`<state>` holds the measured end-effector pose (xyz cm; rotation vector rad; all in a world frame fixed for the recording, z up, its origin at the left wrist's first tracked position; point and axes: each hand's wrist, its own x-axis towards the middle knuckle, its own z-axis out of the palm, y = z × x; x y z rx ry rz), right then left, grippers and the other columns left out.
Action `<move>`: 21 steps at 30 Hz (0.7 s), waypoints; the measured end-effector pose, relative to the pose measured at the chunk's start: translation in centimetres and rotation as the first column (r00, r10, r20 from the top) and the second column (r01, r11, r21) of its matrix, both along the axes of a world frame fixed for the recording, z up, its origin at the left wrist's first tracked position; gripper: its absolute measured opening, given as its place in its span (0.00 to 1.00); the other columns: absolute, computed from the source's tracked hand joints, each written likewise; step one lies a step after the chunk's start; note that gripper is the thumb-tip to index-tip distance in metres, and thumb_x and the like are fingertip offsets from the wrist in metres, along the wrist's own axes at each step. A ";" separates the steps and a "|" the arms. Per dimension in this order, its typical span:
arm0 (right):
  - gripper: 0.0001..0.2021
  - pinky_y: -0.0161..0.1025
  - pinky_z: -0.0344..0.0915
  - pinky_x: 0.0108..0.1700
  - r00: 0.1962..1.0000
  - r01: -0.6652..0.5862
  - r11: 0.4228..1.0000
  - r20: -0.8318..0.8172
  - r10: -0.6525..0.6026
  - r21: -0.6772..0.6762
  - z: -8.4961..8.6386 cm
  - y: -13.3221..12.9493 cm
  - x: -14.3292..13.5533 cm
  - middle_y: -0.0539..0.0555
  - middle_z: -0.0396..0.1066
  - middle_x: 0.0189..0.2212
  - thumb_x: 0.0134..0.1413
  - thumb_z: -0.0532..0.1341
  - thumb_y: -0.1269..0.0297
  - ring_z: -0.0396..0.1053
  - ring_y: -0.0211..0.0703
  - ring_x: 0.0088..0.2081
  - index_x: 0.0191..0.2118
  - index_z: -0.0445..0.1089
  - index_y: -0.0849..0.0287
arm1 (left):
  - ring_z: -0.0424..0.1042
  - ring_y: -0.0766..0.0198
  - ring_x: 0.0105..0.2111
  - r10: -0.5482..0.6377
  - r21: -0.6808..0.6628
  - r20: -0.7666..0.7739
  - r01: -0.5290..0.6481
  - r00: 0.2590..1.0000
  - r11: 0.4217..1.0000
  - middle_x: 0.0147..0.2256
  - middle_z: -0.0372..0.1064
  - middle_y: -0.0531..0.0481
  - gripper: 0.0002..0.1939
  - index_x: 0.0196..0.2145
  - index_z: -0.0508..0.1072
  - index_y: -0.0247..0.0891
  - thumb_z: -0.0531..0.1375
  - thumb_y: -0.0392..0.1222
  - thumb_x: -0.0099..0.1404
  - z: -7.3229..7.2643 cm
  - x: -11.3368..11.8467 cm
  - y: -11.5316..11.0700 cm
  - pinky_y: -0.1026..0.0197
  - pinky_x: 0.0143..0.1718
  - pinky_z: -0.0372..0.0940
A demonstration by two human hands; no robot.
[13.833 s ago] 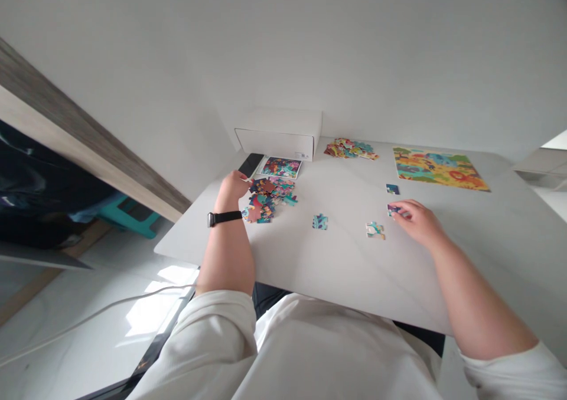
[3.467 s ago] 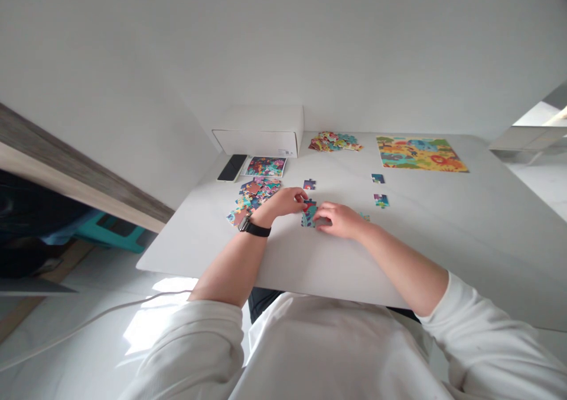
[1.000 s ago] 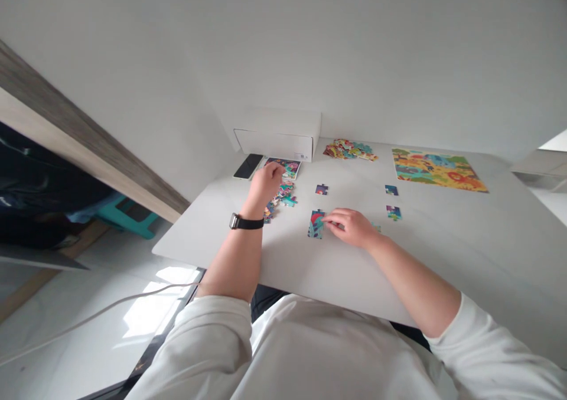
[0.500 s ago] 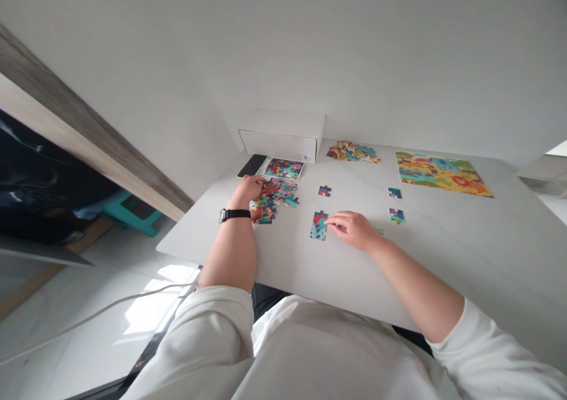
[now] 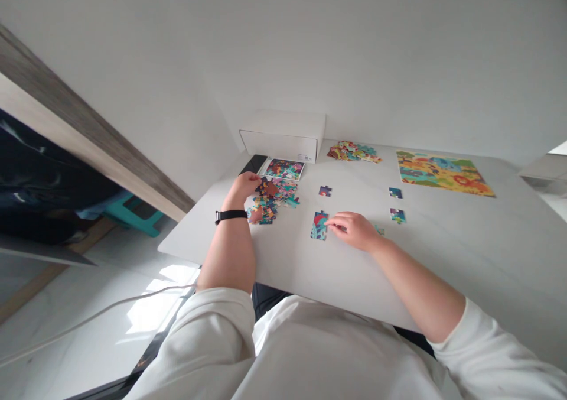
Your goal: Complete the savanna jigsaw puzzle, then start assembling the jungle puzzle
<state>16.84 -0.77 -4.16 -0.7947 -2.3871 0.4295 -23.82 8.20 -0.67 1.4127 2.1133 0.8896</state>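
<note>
My left hand [image 5: 246, 187] is at the left edge of a heap of loose jigsaw pieces [image 5: 283, 192]. Its fingers are closed in a pinch, and I cannot make out what is between them. Fingers pressed together, my right hand [image 5: 354, 230] has its tips at the right edge of a small joined block of jigsaw pieces [image 5: 319, 226], red and teal. Whether it grips the block is too small to tell. One dark piece [image 5: 325, 191] lies above that block. Right of the hand are two single pieces, an upper one [image 5: 396, 193] and a lower one [image 5: 397, 215]. Another piece [image 5: 380, 230] is partly hidden behind the right wrist.
A picture card [image 5: 283, 169] and a black phone-like slab [image 5: 254, 164] lie behind the heap, before a white box [image 5: 279, 137]. A second heap of pieces [image 5: 353, 151] and an animal picture puzzle [image 5: 443, 173] lie farther back. A teal stool [image 5: 135, 214] stands on the floor at left.
My left hand has shifted slightly left and up at the heap's edge, uncovering a few more pieces. My right hand stays at the joined block.
</note>
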 end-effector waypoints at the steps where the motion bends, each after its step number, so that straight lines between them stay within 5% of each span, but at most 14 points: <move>1: 0.11 0.42 0.74 0.48 1.000 0.000 1.000 0.000 0.000 -0.002 0.0 0.0 0.0 0.53 0.84 0.41 0.69 0.62 0.69 0.81 0.46 0.42 0.46 0.83 0.51 | 0.69 0.61 0.30 0.011 0.023 0.023 -0.012 1.000 1.000 0.30 0.76 0.51 0.09 0.37 0.80 0.40 0.66 0.43 0.58 0.1 0.0 -0.1 0.62 0.31 0.61; 14: 0.12 0.41 0.74 0.47 1.000 -0.008 1.000 -0.001 0.008 -0.026 -0.2 0.0 -0.1 0.53 0.84 0.40 0.69 0.62 0.71 0.81 0.45 0.41 0.45 0.83 0.51 | 0.69 0.67 0.27 0.056 0.084 0.351 -0.091 0.935 0.992 0.26 0.70 0.53 0.09 0.32 0.75 0.37 0.70 0.40 0.58 1.2 0.8 -0.1 0.62 0.35 0.71; 21: 0.12 0.41 0.74 0.46 1.000 0.012 0.998 -0.001 -0.012 -0.055 -0.2 0.0 -0.2 0.54 0.84 0.41 0.69 0.62 0.69 0.80 0.45 0.41 0.47 0.83 0.51 | 0.71 0.68 0.26 -0.204 0.149 0.612 0.141 0.764 0.979 0.27 0.70 0.53 0.15 0.35 0.74 0.36 0.75 0.43 0.57 2.5 3.8 -1.1 0.62 0.34 0.73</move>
